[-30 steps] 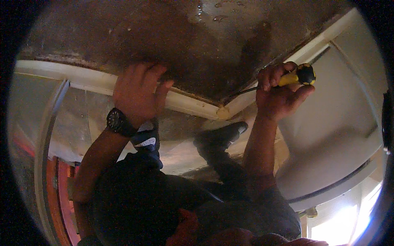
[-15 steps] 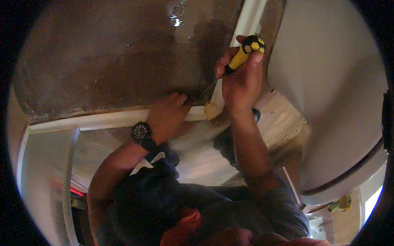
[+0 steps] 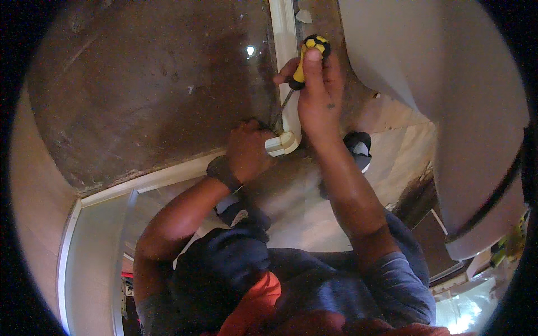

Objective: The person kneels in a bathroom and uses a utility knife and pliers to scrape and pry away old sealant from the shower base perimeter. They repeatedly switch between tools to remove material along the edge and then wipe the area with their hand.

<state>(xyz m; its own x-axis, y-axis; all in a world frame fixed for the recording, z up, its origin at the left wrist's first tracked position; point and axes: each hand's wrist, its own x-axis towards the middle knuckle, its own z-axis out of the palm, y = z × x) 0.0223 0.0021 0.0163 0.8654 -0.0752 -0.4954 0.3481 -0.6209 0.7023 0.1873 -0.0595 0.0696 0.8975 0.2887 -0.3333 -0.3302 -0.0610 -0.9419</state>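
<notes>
My right hand (image 3: 320, 92) is wrapped round the yellow-and-black handle of a screwdriver (image 3: 299, 73), thumb on the handle's rounded end. The thin metal shank slants down to the inner side of the cream-white trim (image 3: 286, 53), close to its rounded corner piece (image 3: 290, 142). Beside that corner, my left hand (image 3: 247, 150) has its fingers curled down at the trim's inner edge, near the shank's lower end. The hand itself hides the screwdriver's tip and whatever those fingers grip. A dark watch strap (image 3: 224, 172) circles my left wrist.
A brown, stained, wet-looking surface (image 3: 151, 89) lies inside the trim. On the right stands a large pale rounded fixture (image 3: 448, 123). A frosted panel (image 3: 92, 257) is at lower left. My shoe (image 3: 358, 147) is behind my right forearm. A small pale piece (image 3: 304, 16) lies beside the trim.
The view has turned and shifted. My left hand has come closer to the corner piece. My right hand still holds the screwdriver, whose shank now shows more clearly.
</notes>
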